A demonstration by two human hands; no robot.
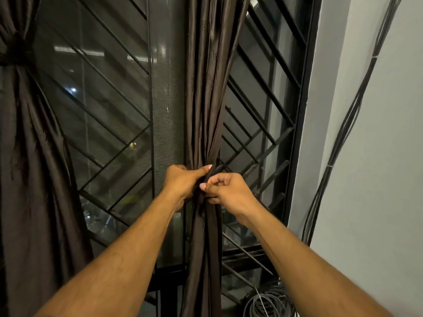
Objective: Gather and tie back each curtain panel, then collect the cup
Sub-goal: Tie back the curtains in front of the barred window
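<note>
A dark brown curtain panel (207,92) hangs gathered into a narrow bundle at the middle of the window. My left hand (183,183) is wrapped around the bundle at its pinched waist. My right hand (229,191) is right beside it, pinching a dark strip of fabric against the bundle between thumb and fingers. A second brown curtain panel (29,133) at the far left is cinched by a knot-like tie (18,51) high up. No cup is in view.
Behind the curtains is a window with a black diagonal metal grille (109,124) and mesh screen. A grey wall (377,156) on the right carries a bundle of black cables (343,124), with a coil of cable (265,303) at the bottom.
</note>
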